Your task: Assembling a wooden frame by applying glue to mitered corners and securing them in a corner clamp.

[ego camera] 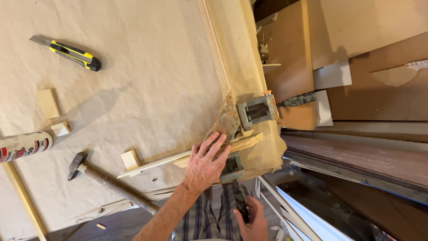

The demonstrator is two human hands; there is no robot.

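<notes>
- Left hand [206,164] lies flat, fingers [217,143] spread apart, pressing on a thin wooden strip [187,157] where it meets the rusty corner clamp [228,119] at the table corner.
- Right hand [255,218] is lower down, fingers closed around the dark screw handle [240,201] of the clamp's near jaw block [232,167] (handle sticks out past the table edge toward the person).
- Second jaw block [257,110], grey metal, sits on the far side of the clamp; its own screw handle [296,100] points right, off the table.
- Wooden strip runs from the clamp leftward across brown paper covering the table [147,80]; a second strip end [249,140] pokes out just right of the left hand.
- Small wood block [130,159] touches the strip on its left part.
- Hammer [107,180] lies near the left of that block, head up-left.
- Yellow-black utility knife [71,53] well apart, upper left.
- Two more wood blocks [48,103] [60,129] and a glue tube [22,145] at the left edge.
- Plaid shirt [209,218] visible below.
</notes>
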